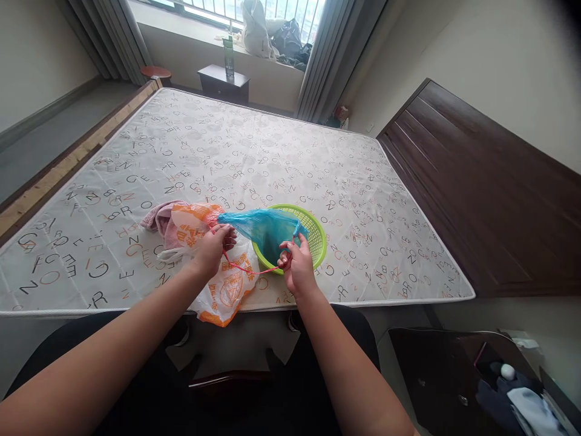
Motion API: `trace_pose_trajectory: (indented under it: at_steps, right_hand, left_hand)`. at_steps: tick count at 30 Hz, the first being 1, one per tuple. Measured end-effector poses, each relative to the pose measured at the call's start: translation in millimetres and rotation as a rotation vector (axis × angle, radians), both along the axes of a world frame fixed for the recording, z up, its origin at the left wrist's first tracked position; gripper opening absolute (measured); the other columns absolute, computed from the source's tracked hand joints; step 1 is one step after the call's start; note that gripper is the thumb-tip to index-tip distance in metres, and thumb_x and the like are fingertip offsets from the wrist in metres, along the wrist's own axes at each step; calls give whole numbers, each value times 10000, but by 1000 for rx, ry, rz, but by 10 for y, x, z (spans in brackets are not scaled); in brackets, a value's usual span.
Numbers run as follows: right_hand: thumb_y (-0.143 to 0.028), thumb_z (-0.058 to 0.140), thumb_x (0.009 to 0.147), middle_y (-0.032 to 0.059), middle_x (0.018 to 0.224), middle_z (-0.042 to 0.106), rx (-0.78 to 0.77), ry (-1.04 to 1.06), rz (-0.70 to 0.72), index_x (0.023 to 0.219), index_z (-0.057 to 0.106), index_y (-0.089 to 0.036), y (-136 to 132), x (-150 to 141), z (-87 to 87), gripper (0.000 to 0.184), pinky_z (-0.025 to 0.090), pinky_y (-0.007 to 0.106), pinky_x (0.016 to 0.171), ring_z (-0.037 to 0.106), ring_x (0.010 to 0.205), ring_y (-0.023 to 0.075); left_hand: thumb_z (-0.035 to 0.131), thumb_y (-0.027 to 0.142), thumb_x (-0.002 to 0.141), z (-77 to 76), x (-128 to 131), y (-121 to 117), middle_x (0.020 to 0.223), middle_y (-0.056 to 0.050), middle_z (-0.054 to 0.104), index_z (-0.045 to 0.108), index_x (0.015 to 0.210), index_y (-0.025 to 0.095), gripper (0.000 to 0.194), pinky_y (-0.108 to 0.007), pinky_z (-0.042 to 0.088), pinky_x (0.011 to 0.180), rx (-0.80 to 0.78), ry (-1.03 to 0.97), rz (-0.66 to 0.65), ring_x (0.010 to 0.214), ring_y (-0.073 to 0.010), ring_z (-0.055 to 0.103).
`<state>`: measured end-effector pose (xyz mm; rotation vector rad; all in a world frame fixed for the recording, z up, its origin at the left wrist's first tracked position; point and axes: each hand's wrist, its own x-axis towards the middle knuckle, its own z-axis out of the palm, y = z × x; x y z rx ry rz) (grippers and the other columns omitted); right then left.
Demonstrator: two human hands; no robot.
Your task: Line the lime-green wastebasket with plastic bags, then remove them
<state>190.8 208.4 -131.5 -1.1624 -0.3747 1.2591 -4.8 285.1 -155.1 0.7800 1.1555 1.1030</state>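
Observation:
A thin blue plastic bag [265, 227] stretches sideways between my hands, partly over a lime-green plastic basket [320, 233]. A thin red string [249, 269] sags between them. My left hand [213, 248] is closed on the string beside the bag's gathered left end. At the bag's right corner, my right hand [297, 263] pinches the string between thumb and finger; whether it also grips the blue plastic I cannot tell. Below and left of the blue bag lies a white and orange printed plastic bag [231, 293], hanging over the mattress edge. A pink towel [161, 219] lies behind my left hand.
The letter-printed mattress [254, 151] fills the middle, with a dark wooden headboard [481, 188] to the right. A bedside cabinet [224, 82] bears a bottle [229, 60] by the window. Clothes lie on a dark surface [422, 363] at lower right.

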Motion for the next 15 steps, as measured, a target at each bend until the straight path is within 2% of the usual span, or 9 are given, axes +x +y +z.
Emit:
trace_pose_trajectory:
  at_steps: [2, 5, 7, 8, 10, 12, 15]
  right_hand:
    - [-234, 607, 811, -59, 907, 632, 14, -184, -61, 1479, 329, -351, 6, 18, -28, 733, 447, 210, 491, 476, 517, 72]
    - [-214, 626, 810, -34, 1009, 628, 38, -426, -141, 1494, 325, -360, 37, 110, -68, 762, 489, 219, 514, 529, 553, 70]
    - [-208, 615, 818, -36, 1008, 628, 31, -400, -144, 1477, 324, -362, 76, 213, -87, 736, 485, 220, 488, 528, 523, 67]
    - [-206, 606, 820, -41, 984, 631, 19, -339, -133, 1447, 344, -352, 98, 274, -93, 696, 470, 214, 465, 518, 499, 65]
    - [-197, 607, 814, -47, 921, 637, -9, -197, -125, 1345, 414, -313, 143, 413, -102, 576, 432, 192, 431, 506, 478, 63]
    - [-176, 633, 796, -47, 870, 642, -38, -87, -158, 1232, 466, -281, 181, 562, -104, 479, 409, 168, 423, 504, 486, 59]
    - [-156, 689, 762, -55, 849, 650, -76, 0, -222, 1129, 492, -269, 217, 768, -96, 432, 420, 154, 432, 467, 475, 43]
  left_hand:
    - [760, 479, 755, -4, 95, -139, 740, -8, 638, 652, 834, 169, 337, -238, 470, 609, 33, -9, -96, 626, -113, 574]
    - [707, 570, 818, -1, 242, -371, 613, 16, 566, 656, 816, 175, 399, -247, 456, 555, 56, -23, -359, 544, -113, 514]
    - [655, 612, 855, 10, 295, -467, 516, 54, 456, 644, 801, 186, 429, -253, 441, 503, 46, -54, -511, 461, -101, 405]
    - [633, 616, 874, 16, 300, -485, 488, 72, 400, 637, 794, 192, 432, -255, 441, 490, 42, -72, -547, 437, -94, 348]
    - [604, 594, 906, 24, 268, -466, 467, 87, 329, 633, 788, 201, 412, -255, 459, 506, 53, -111, -530, 434, -94, 304]
    - [600, 566, 922, 27, 198, -395, 457, 82, 311, 643, 785, 207, 387, -250, 482, 562, 84, -139, -450, 465, -106, 357]
    - [629, 560, 909, 47, 80, -270, 451, 70, 315, 661, 778, 218, 367, -267, 524, 670, 95, -150, -349, 532, -130, 443]
